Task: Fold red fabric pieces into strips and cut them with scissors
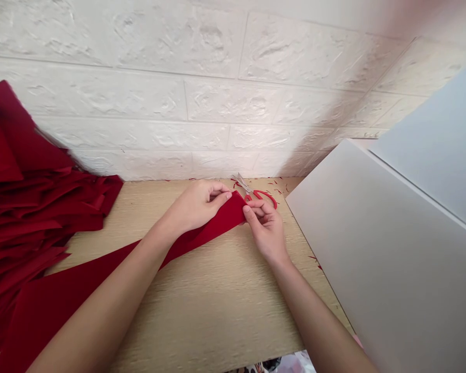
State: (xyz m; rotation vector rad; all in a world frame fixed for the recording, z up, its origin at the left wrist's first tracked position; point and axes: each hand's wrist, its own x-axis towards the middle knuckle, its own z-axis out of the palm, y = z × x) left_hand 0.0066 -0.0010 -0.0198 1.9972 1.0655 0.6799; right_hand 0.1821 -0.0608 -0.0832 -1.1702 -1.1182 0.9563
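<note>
On the pale wood-grain surface (217,316) below a white brick-pattern wall (140,103), the head view shows a long strip of dark red fabric (73,295) running up from the lower left to end between the two hands. The left hand (192,207) lies over the strip near its end, its fingers (213,194) held close together and curved around the cloth. The right hand (266,228) meets the strip's tip, with its fingers (252,211) pinching the red fabric. Just beyond lie red-handled scissors (262,196), blades toward the wall, with red snippets (274,185) scattered around them. A large heap of red fabric pieces (27,207) lies to the left. The snippets suggest some cutting is done, while the strip's long length appears uncut. Pale grey boards (384,248) stand at the right
</note>
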